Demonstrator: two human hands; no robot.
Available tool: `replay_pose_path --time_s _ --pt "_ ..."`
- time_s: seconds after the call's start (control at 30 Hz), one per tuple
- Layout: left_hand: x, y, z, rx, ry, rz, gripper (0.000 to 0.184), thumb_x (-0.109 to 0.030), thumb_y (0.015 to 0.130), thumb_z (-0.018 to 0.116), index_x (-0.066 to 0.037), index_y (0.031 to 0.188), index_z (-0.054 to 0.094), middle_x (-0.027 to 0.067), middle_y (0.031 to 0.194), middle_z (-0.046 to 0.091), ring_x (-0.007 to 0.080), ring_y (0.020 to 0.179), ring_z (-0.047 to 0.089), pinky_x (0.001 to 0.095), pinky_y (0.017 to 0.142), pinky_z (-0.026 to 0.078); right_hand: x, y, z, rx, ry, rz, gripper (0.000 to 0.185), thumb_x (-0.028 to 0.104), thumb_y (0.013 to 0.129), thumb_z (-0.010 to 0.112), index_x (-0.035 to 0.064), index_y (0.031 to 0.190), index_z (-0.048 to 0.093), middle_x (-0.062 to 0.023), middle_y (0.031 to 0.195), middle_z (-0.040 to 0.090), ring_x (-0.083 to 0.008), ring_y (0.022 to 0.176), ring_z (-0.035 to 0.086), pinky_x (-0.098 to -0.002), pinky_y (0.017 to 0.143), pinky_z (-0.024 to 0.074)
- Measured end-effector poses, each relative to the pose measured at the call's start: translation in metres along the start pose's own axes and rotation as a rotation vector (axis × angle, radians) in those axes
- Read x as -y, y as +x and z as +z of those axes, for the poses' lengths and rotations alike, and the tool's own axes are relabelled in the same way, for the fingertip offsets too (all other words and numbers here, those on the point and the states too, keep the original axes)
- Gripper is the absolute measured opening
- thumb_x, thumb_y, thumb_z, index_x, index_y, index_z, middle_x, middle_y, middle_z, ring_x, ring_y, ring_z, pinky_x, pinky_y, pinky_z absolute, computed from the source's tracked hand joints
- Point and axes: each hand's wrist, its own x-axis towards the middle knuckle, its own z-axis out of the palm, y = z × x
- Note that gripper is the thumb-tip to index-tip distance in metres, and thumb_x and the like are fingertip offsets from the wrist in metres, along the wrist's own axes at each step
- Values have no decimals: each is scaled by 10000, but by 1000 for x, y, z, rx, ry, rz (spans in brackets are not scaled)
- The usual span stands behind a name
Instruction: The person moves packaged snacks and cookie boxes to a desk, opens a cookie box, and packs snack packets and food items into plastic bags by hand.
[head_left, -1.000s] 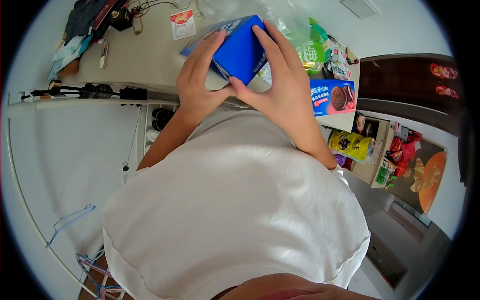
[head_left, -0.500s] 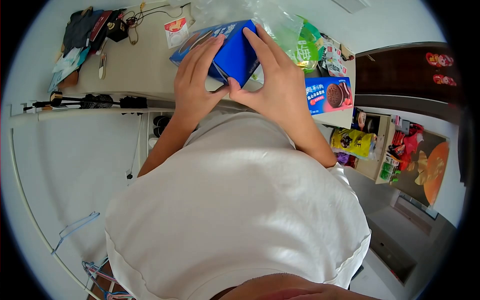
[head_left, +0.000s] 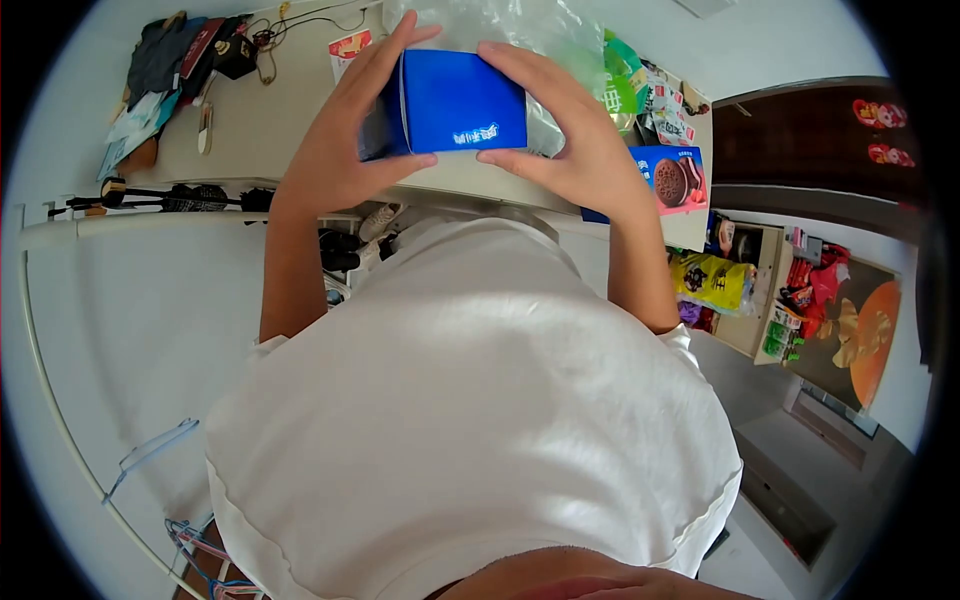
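Left hand point(head_left: 335, 145) and right hand point(head_left: 588, 150), fingers widely spread, bracket the blue Oreo box point(head_left: 465, 100); firm contact cannot be confirmed. Even, light pressure best avoids denting.

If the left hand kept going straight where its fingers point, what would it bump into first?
Probably the clear bag beyond the blue box. The left hand points forward and a bit right, toward it, but depth is unclear, so it might pass above.

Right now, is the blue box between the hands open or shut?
The blue box looks shut at its near end: flat panel. Hidden end: cannot tell.
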Motion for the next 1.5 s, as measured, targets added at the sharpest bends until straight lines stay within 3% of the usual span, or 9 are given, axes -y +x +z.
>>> replay_pose_path --time_s 0.07,0.2,0.27,0.43,0.7,1.03,1.23,1.43,1.5 --pt "14 0 -4 -7 34 35 1041 -111 724 839 -144 1643 350 111 1558 522 303 1417 494 442 1186 383 -3 -3 8 -42 77 36 729 257 755 923 130 1412 633 -143 1385 630 -352 1195 653 -407 999 552" --pt "19 -10 15 -134 49 16 935 -200 773 851 -143 1606 431 123 1530 533 303 1390 517 427 1167 409 -1 -7 20 -144 195 102 705 227 741 938 120 1380 660 -128 1321 656 -302 1156 666 -376 967 557" --pt "19 -14 22 -166 -14 0 896 -207 778 853 -139 1583 465 118 1519 541 299 1388 518 423 1166 410 1 -11 22 -126 217 142 714 128 739 927 105 1397 650 -114 1373 620 -259 1241 627 -379 1009 548" --pt "36 -16 16 -227 -200 54 805 -205 769 872 -139 1507 558 100 1493 563 284 1363 540 406 1143 437 -6 -18 24 -136 276 146 710 146 743 930 102 1393 648 -120 1373 626 -269 1231 634 -380 1005 549" --pt "19 -24 -16 103 93 -124 885 -222 653 947 -151 1461 594 62 1422 580 274 1320 557 404 1148 434 -18 -50 27 -122 450 284 806 64 735 924 155 1460 583 -85 1537 488 -251 1393 516 -422 1062 527" --pt "26 -32 -9 125 128 -177 870 -161 624 944 -152 1432 621 48 1417 576 265 1304 566 403 1107 470 -23 -74 36 -87 483 449 926 -29 745 881 132 1553 458 -83 1568 456 -257 1429 481 -434 1140 483" --pt "31 -38 -6 75 335 -33 802 -209 608 938 -183 1364 672 -6 1319 648 259 1197 607 406 1046 499 -29 -76 43 -8 410 399 1045 -74 705 854 126 1610 370 -99 1629 392 -273 1478 428 -446 1163 449" --pt "22 -45 -6 -16 433 185 763 -161 593 927 -191 1321 698 -13 1325 660 244 1225 605 455 1127 451 -27 -81 63 -109 774 384 1238 169 689 983 158 1663 218 -112 1582 391 -296 1435 461 -439 1122 483" --pt "19 -49 -3 -137 482 259 698 -135 604 925 -218 1269 727 -31 1312 672 226 1271 596 470 1174 416 -23 -80 68 -214 1176 336 1173 355 798 924 136 1667 167 -120 1535 413 -258 1378 511 -422 1086 508"
